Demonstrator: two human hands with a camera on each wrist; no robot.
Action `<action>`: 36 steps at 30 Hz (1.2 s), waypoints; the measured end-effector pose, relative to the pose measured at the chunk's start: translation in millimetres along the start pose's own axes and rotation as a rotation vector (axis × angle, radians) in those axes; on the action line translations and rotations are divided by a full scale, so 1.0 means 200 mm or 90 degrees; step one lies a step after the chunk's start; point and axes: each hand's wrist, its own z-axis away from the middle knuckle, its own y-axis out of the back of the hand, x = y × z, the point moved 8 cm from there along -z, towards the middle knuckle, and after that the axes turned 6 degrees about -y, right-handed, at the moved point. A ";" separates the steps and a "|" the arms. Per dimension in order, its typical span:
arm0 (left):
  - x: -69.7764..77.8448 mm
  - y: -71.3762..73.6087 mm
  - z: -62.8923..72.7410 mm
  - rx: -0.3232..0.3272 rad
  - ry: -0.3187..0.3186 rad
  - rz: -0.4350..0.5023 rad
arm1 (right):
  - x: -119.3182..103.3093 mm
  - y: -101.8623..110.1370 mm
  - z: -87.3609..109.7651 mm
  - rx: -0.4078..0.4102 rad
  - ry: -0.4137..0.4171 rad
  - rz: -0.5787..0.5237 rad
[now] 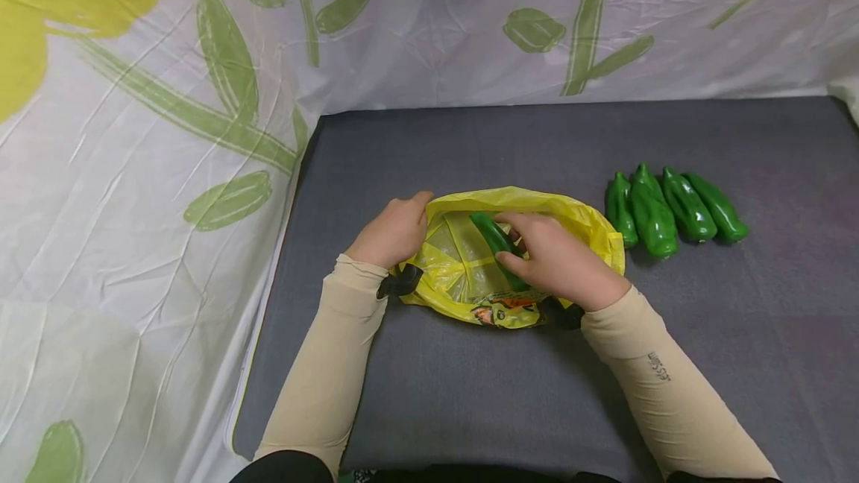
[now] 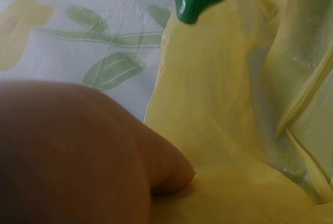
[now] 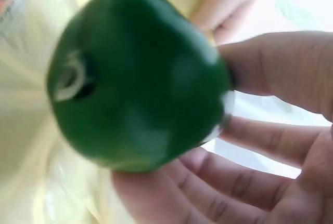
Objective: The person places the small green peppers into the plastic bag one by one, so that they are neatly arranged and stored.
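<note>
A yellow plastic bag (image 1: 513, 198) lies with its mouth spread wide on the dark table. At its left rim, my left hand (image 1: 394, 231) pinches the plastic between thumb and fingers; the left wrist view shows a fingertip pressed on the yellow film (image 2: 208, 94). My right hand (image 1: 560, 256) holds a glossy green pepper (image 1: 493, 235) over the bag's mouth. Close up in the right wrist view, the pepper (image 3: 140, 89) sits between thumb and fingers, its blunt stem end toward the camera. The pepper's tip (image 2: 190, 5) hangs near the top of the left wrist view.
Several green peppers (image 1: 654, 218) lie side by side on the dark grey table (image 1: 772, 334), just right of the bag. A white sheet with leaf prints (image 1: 429, 36) hangs behind the table and along its left side. Dark wrist straps (image 1: 400, 280) touch the bag's edge.
</note>
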 end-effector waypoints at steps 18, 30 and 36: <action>0.00 0.00 0.00 -0.002 -0.006 -0.014 | -0.08 -0.24 -0.11 0.005 -0.012 -0.136; -0.01 -0.01 -0.01 -0.006 -0.008 -0.008 | -0.05 -0.37 -0.18 -0.022 -0.046 -0.210; 0.00 -0.01 -0.02 0.000 -0.009 -0.021 | -0.06 -0.38 -0.18 -0.034 -0.031 -0.208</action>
